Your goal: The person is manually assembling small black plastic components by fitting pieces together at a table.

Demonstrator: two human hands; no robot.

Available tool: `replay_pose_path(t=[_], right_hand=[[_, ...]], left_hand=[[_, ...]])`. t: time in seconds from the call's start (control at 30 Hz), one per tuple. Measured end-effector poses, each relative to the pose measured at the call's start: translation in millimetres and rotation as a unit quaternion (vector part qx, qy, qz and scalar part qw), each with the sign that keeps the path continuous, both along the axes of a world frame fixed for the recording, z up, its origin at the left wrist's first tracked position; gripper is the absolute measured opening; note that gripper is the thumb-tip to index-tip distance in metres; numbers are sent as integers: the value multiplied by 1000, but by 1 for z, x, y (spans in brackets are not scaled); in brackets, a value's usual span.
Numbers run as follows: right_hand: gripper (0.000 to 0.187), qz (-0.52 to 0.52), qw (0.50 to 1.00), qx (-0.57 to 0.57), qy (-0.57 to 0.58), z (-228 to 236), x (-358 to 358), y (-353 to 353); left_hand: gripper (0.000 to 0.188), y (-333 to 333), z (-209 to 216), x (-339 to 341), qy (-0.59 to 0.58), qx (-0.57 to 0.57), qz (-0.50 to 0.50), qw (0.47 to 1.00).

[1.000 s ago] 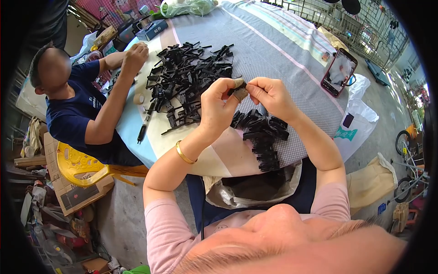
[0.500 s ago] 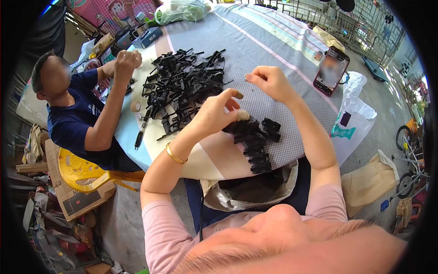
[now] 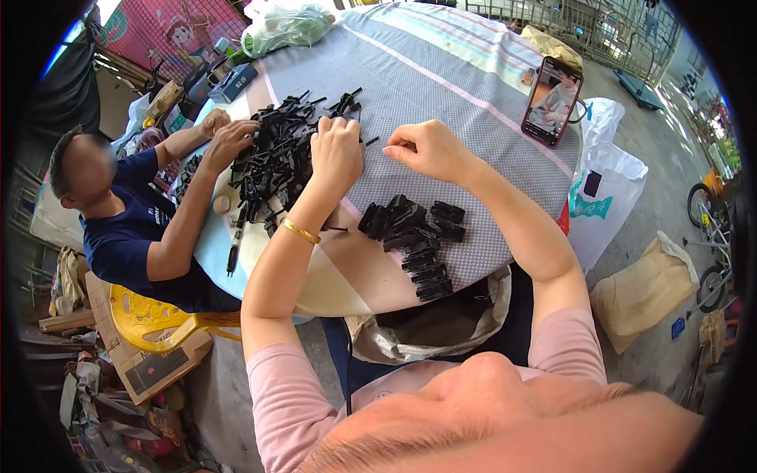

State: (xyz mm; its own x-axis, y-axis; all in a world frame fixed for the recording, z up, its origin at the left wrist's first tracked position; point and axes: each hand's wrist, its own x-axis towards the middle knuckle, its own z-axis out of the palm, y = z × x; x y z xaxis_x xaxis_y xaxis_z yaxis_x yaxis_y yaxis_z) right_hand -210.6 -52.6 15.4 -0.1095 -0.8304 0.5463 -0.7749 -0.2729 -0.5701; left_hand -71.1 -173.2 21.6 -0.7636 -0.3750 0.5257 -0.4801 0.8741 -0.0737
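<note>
Picking appears in hand: left hand (image 3: 337,148) at pile (image 3: 272,154), grip unseen; right hand (image 3: 430,150) right of it, narrow; next needs a clean pinch.

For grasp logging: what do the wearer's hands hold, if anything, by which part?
The left hand covers part of the large black pile; any grip is hidden. The right hand shows nothing held.

A heap of parts (image 3: 276,162) lies left of the phone (image 3: 553,102)
</note>
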Motion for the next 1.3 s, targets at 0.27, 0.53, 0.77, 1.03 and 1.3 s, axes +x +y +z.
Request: replay_pose_path(t=[0.27, 0.53, 0.77, 1.03, 1.3], right_hand=[[31, 19, 967, -55, -250, 14, 5, 5], [8, 106, 975, -85, -175, 17, 14, 13], [13, 83, 941, -24, -326, 17, 30, 13], [16, 155, 872, 77, -457, 15, 18, 11], [17, 109, 951, 25, -287, 11, 28, 12]], left_hand=[[17, 17, 29, 26, 183, 421, -93, 884], [27, 16, 11, 35, 222, 706, -184, 647], [55, 47, 17, 34, 231, 625, -236, 707], [24, 52, 6, 30, 313, 569, -222, 727], [21, 53, 4, 31, 289, 508, -218, 782]])
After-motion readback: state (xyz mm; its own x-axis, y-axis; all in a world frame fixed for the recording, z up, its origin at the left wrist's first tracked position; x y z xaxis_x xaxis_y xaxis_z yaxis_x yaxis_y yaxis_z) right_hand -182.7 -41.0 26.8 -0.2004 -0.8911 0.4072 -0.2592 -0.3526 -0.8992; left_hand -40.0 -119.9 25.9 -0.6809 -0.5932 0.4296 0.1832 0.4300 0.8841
